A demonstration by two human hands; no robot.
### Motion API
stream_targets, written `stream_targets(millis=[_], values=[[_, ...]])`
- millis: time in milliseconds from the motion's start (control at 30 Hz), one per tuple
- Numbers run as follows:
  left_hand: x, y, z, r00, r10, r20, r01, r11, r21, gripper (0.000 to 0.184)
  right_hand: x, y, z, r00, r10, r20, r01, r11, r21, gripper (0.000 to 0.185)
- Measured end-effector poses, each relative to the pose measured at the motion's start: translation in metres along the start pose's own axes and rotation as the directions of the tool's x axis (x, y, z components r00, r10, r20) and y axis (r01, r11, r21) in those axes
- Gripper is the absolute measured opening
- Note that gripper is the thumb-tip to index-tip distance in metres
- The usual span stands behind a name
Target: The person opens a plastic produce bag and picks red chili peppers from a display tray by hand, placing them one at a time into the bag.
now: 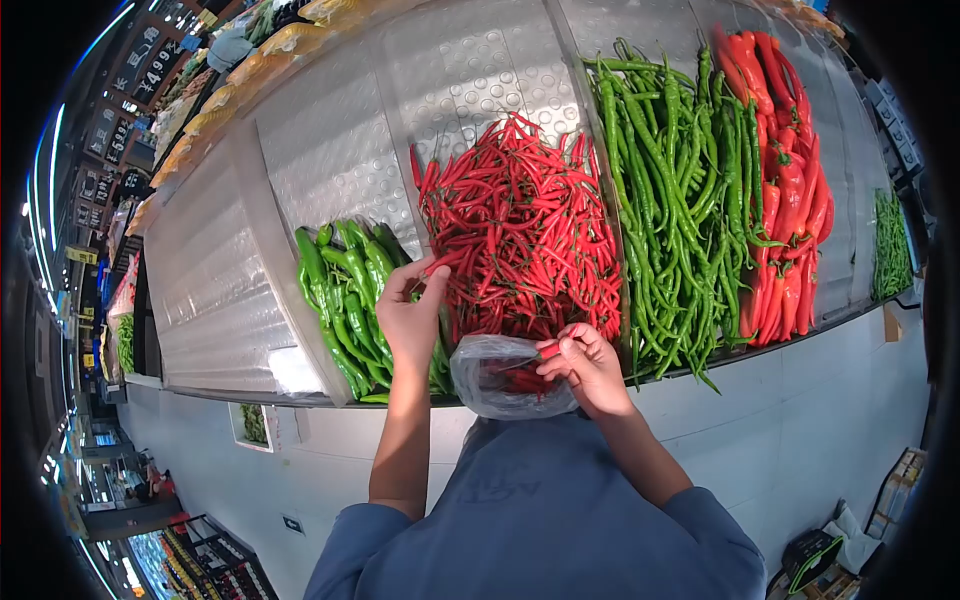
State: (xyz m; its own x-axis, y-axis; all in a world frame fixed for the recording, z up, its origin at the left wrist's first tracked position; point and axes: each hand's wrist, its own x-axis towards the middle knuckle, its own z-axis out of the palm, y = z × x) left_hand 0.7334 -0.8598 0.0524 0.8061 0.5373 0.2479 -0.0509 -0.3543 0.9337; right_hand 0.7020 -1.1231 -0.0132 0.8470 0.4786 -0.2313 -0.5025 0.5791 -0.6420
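Small red chilies (520,215) lie heaped in the middle of the display. My left hand (411,305) is over the left edge of this heap, beside the green peppers, with a red chili (440,264) pinched between thumb and fingers. At the heap's front edge, a clear plastic bag (500,400) with some red chilies inside rests against my body. My right hand (585,370) is at the bag's right side, its fingers closed on a red chili (550,350) at the bag's mouth.
Shorter green peppers (350,285) lie left of the chilies. Long green peppers (675,200) and large red peppers (790,200) lie to the right. Low dividers (598,130) separate the sections. A white box with greens (238,425) stands below the display's front edge.
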Motion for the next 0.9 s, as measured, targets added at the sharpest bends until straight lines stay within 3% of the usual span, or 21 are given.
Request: stream_targets(millis=[33, 67, 167, 233, 333, 433, 500, 567, 600, 700, 767, 867, 900], values=[[-0.008, 0.01, -0.003, 0.99, -0.143, -0.011, 0.139, 0.977, -0.161, 0.025, -0.003, 0.0, -0.001, 1.0, 0.021, 0.021, -0.021, 1.0, -0.014, 0.015], [-0.015, 0.022, -0.007, 0.983, -0.183, 0.019, 0.182, 0.949, -0.256, 0.025, -0.004, -0.001, -0.004, 0.999, 0.036, 0.029, -0.035, 0.999, -0.012, 0.014], [-0.038, 0.04, -0.005, 0.969, -0.162, 0.188, 0.227, 0.883, -0.412, 0.031, -0.01, -0.015, -0.013, 1.0, -0.001, 0.031, -0.003, 0.991, 0.134, 0.013], [-0.054, 0.058, -0.001, 0.931, -0.168, 0.323, 0.295, 0.868, -0.4, 0.03, -0.014, -0.032, -0.01, 0.997, -0.072, -0.042, 0.08, 0.966, 0.247, 0.012], [-0.07, 0.076, 0.011, 0.883, -0.133, 0.45, 0.326, 0.864, -0.383, 0.029, -0.025, -0.074, 0.009, 0.967, -0.222, -0.121, 0.237, 0.963, 0.127, 0.015], [-0.079, 0.086, 0.023, 0.843, -0.088, 0.531, 0.318, 0.878, -0.359, 0.027, -0.039, -0.108, 0.01, 0.933, -0.357, 0.051, 0.359, 0.933, -0.033, 0.018], [-0.081, 0.091, 0.031, 0.814, -0.095, 0.573, 0.305, 0.909, -0.283, 0.026, -0.045, -0.109, 0.002, 0.87, -0.483, 0.098, 0.462, 0.73, -0.504, 0.014], [-0.083, 0.107, 0.036, 0.807, -0.015, 0.591, 0.137, 0.977, -0.162, 0.024, -0.054, -0.119, 0.031, 0.794, -0.558, 0.241, 0.465, 0.302, -0.832, 0.014], [-0.084, 0.112, 0.039, 0.798, 0.027, 0.602, 0.046, 0.993, -0.105, 0.023, -0.055, -0.12, 0.044, 0.737, -0.582, 0.342, 0.509, 0.146, -0.848, 0.015], [-0.091, 0.118, 0.048, 0.834, 0.094, 0.544, -0.003, 0.986, -0.165, 0.021, -0.07, -0.115, 0.057, 0.83, -0.459, 0.318, 0.351, -0.014, -0.936, 0.018], [-0.095, 0.113, 0.053, 0.826, 0.088, 0.556, 0.074, 0.962, -0.263, 0.024, -0.072, -0.103, 0.047, 0.896, -0.392, 0.208, 0.345, 0.321, -0.882, 0.023], [-0.1, 0.102, 0.061, 0.784, 0.077, 0.616, 0.248, 0.871, -0.424, 0.027, -0.076, -0.101, 0.038, 0.977, -0.174, 0.126, 0.215, 0.787, -0.578, 0.028], [-0.103, 0.099, 0.064, 0.759, 0.077, 0.647, 0.318, 0.822, -0.472, 0.028, -0.077, -0.1, 0.034, 0.984, -0.128, 0.127, 0.175, 0.85, -0.497, 0.029]])
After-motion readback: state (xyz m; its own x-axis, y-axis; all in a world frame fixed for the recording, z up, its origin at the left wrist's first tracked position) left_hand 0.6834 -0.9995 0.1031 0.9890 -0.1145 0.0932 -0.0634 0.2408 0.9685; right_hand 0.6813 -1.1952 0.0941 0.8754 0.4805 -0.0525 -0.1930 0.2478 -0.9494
